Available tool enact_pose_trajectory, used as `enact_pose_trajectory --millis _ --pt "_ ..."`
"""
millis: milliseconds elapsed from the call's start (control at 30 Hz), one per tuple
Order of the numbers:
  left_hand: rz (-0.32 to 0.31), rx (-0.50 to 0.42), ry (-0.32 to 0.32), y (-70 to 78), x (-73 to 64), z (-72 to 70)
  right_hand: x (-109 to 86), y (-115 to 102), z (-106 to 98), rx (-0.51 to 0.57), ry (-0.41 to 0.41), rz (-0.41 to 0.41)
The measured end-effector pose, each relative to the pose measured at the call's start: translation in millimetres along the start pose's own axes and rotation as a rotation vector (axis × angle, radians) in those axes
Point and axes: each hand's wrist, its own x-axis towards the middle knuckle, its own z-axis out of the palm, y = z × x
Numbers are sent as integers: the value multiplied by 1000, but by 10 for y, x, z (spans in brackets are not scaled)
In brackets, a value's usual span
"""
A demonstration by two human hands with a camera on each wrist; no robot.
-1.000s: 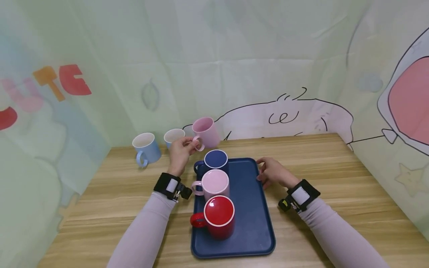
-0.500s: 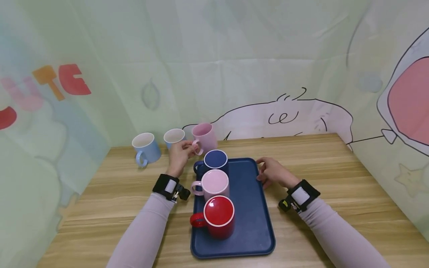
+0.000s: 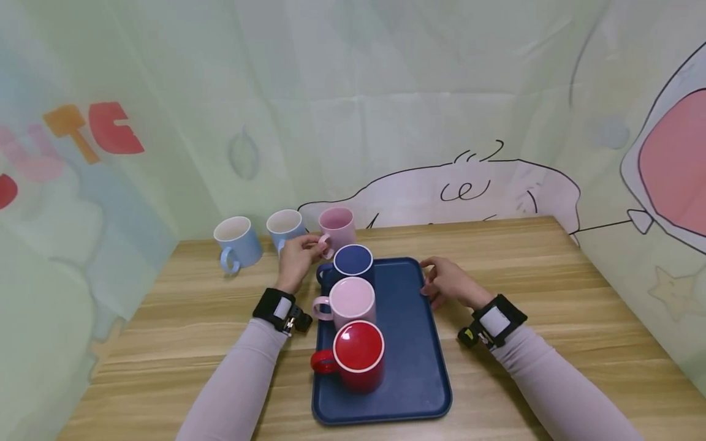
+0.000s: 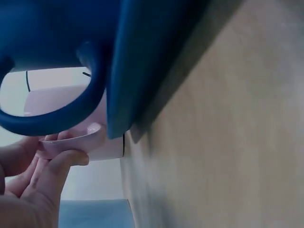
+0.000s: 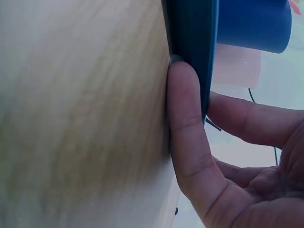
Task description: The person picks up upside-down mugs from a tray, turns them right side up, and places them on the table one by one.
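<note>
My left hand (image 3: 296, 262) pinches the handle of a pink mug (image 3: 337, 228), which stands upright on the table just behind the tray. In the left wrist view, thumb and fingers hold that handle (image 4: 71, 144). On the left side of the dark blue tray (image 3: 410, 367) stand a dark blue mug (image 3: 353, 261), a second pink mug (image 3: 353, 300) and a red mug (image 3: 360, 355) in a row, handles pointing left. My right hand (image 3: 449, 283) grips the tray's right rim between thumb and finger, as the right wrist view shows.
Two light blue mugs, one at the far left (image 3: 238, 245) and one beside my left hand (image 3: 285, 226), stand near the back of the wooden table (image 3: 193, 318). A printed cloth (image 3: 413, 122) hangs behind the table.
The pink mug in my left hand has come down from a tilted, raised position to stand upright on the table. My right hand has stayed at the tray's rim.
</note>
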Motion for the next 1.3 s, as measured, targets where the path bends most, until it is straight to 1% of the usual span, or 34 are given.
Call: enact_pose_trajectory --millis 100,167,233,433,533,667,867,1067,1200,1300 --pt "-4 0 1 10 -1 17 -7 -18 -11 4 2 -5" --pt "-16 -16 -3 22 2 30 -12 -21 -20 3 4 -9" --pt "-32 -44 -30 32 8 37 -13 -16 -28 5 5 -10" --pt "-67 -188 -130 17 46 73 -18 11 -38 10 0 -11" --pt "-78 -211 -152 21 56 84 -25 3 -35 7 2 -8" --pt "-95 -191 -165 34 61 76 -30 -5 -29 7 2 -6" --pt "-81 -123 -186 38 66 82 -18 6 -23 6 -2 -10" --pt "-90 -74 -197 25 62 54 -2 16 -15 13 -6 -16" --pt "-87 -58 -211 22 49 31 0 16 -14 26 -6 -18" --pt "-83 -64 -213 28 34 27 -2 17 -12 19 -9 -16"
